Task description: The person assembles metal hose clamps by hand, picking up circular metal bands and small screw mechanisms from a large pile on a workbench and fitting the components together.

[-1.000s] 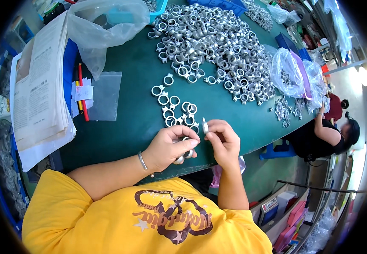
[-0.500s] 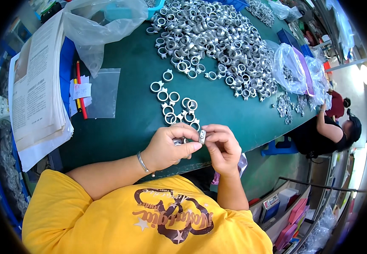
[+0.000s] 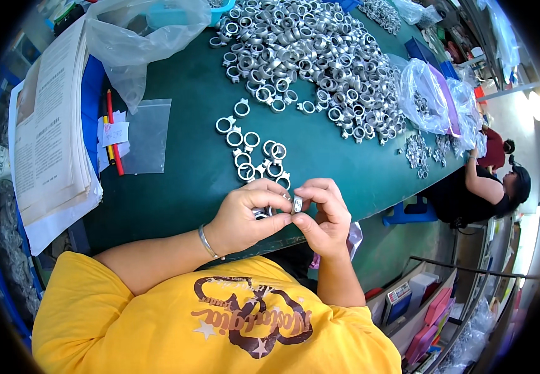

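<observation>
Clock centred on the hands, 12 = away from the wearer.

Ring (image 3: pixel 297 205): metal, off the bench (image 3: pixel 201 156), upright between both hands, narrow outer side showing. Right hand (image 3: pixel 326 215) has it pinched, thumb and fingertips closed on it with no gap. Left hand (image 3: pixel 248 209) is curled nearly closed around a few palm rings (image 3: pixel 260 214), count hidden by the fingers. Its thumb and forefinger tips meet the ring at 9 o'clock; can't tell if they grip or just touch. Bracelet (image 3: pixel 204 242) on left wrist.

Loose rings (image 3: pixel 272 151) lie flat at 11, nearest ones just beyond the left fingers. Big pile (image 3: pixel 320 68) of the same at 12 to 1, well clear of the hands. Small parts (image 3: pixel 417 149) at 2, purple tray (image 3: pixel 445 103) beyond them, clear bag alongside it.

Flat bag (image 3: pixel 148 137) at 10, red and yellow pencils (image 3: pixel 116 159) just beside it, papers (image 3: pixel 55 143) further out. Crumpled bag (image 3: pixel 148 47) between 10 and 11. Co-worker (image 3: pixel 478 193) and blue stool (image 3: pixel 410 213) at 3.
</observation>
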`<action>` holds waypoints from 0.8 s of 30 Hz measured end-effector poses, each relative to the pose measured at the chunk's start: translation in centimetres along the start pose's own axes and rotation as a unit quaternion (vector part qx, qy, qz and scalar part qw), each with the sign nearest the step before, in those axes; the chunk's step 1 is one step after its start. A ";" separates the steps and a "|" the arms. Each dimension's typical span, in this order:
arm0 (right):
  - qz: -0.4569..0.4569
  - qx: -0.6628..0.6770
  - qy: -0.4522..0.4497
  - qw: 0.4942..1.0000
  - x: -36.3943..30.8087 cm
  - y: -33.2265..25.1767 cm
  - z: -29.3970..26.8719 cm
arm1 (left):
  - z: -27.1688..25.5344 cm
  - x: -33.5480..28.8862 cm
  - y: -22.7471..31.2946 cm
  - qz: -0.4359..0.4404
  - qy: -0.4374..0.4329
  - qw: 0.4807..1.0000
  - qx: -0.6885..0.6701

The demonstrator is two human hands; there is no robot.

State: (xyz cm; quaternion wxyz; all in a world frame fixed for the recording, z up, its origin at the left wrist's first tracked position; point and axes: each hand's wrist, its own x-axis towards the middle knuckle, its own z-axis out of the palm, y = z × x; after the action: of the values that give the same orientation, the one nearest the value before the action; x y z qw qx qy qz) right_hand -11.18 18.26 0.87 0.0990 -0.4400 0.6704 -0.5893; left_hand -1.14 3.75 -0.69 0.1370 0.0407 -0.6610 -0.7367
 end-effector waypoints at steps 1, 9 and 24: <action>-0.003 -0.001 0.002 1.000 0.0 0.0 0.0 | 0.0 0.0 0.0 0.001 0.000 1.000 0.002; -0.013 0.007 0.004 1.000 0.0 -0.2 0.3 | -0.1 -0.1 0.1 0.001 0.003 1.000 0.009; 0.136 0.354 0.396 0.837 11.0 4.1 -15.5 | 0.0 0.8 0.8 -0.198 0.007 0.945 -0.262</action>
State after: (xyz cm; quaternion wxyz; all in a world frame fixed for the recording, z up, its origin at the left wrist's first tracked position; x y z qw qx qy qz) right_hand -29.76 21.08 5.99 0.0533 -0.0090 0.4510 -0.8909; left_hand -1.77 3.53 0.15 -0.0012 0.1388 -0.4225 -0.8957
